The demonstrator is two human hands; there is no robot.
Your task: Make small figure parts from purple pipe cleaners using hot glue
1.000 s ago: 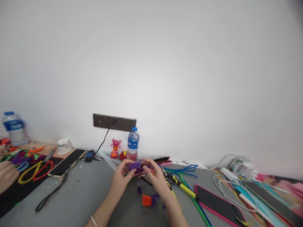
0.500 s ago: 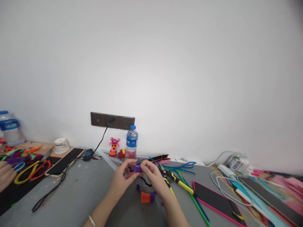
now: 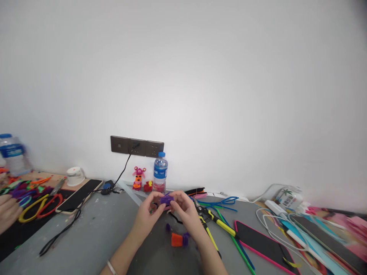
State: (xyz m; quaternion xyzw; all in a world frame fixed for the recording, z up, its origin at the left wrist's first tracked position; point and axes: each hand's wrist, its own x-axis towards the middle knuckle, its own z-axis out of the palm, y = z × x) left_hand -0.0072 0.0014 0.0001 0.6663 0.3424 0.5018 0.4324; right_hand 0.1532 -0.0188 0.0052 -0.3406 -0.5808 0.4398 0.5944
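Between the fingertips of both hands is a small fuzzy purple piece, apparently bent pipe cleaner (image 3: 166, 199). My left hand (image 3: 148, 209) pinches its left end, and my right hand (image 3: 183, 207) pinches the right end. Pink strands show just under it, partly hidden by the fingers. On the grey table below my right wrist lies an orange and purple fuzzy piece (image 3: 177, 240), with a small purple bit (image 3: 168, 227) close by. Yellow-and-black handled pliers (image 3: 213, 219) lie right of my right hand.
A water bottle (image 3: 160, 172) and a pink-orange fuzzy figure (image 3: 138, 178) stand by the wall. Blue and green pipe cleaners (image 3: 239, 244) and a pink-edged tablet (image 3: 265, 246) lie right. Left are a phone (image 3: 82, 195), scissors (image 3: 41, 206) and another person's hand (image 3: 8, 214).
Both hands have shifted slightly, and the purple piece has turned to lie more level between the fingertips. The right fingers have moved up a little along it.
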